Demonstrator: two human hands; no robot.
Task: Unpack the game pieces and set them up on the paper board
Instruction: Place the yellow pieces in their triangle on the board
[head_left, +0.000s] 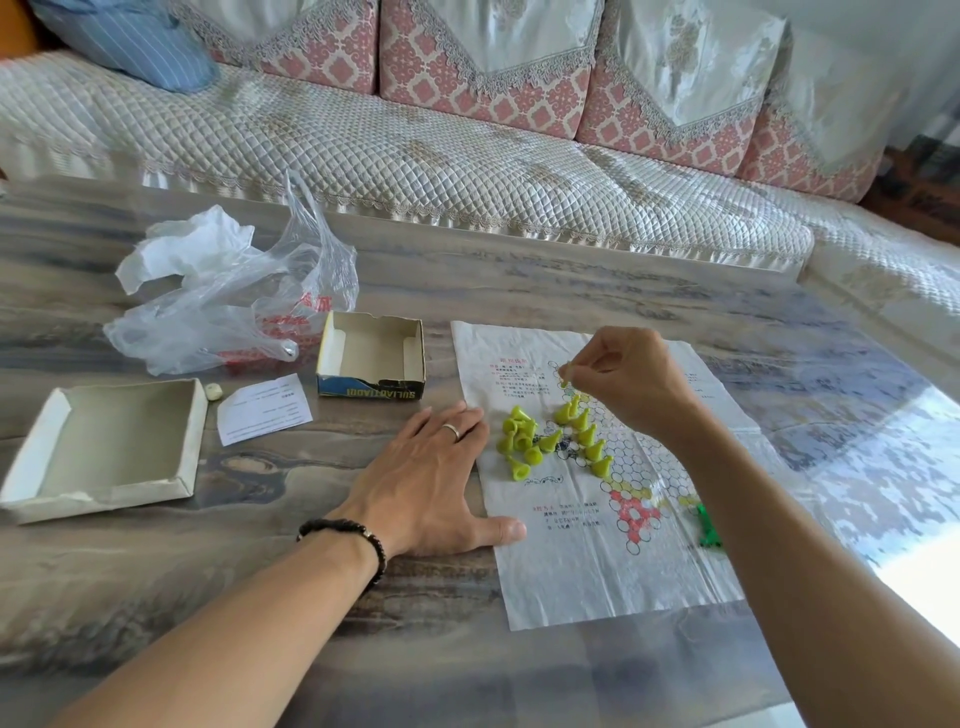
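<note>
The right hand (626, 379) pinches a yellow piece (566, 370) above the board's (597, 577) far-left circles, the loose pile (550, 439) just nearer along its left edge, where the flat, relaxed left hand (434, 480) presses.

You have yellow-green cone pieces (550, 441) scattered on a white paper board (597, 571) printed with black-outlined hexagon cells, patches of yellow and red cells, and red and black text; a darker green piece (707, 525) lies at its right. Your box tray (371, 358) is cream inside with a blue, yellow-lettered side, the lid (109, 447) is white-grey, and the clear bag (234, 306) carries red print. The table (363, 649) is streaky grey-brown, the sofa (467, 156) quilted white with pink-and-cream patterned cushions.
</note>
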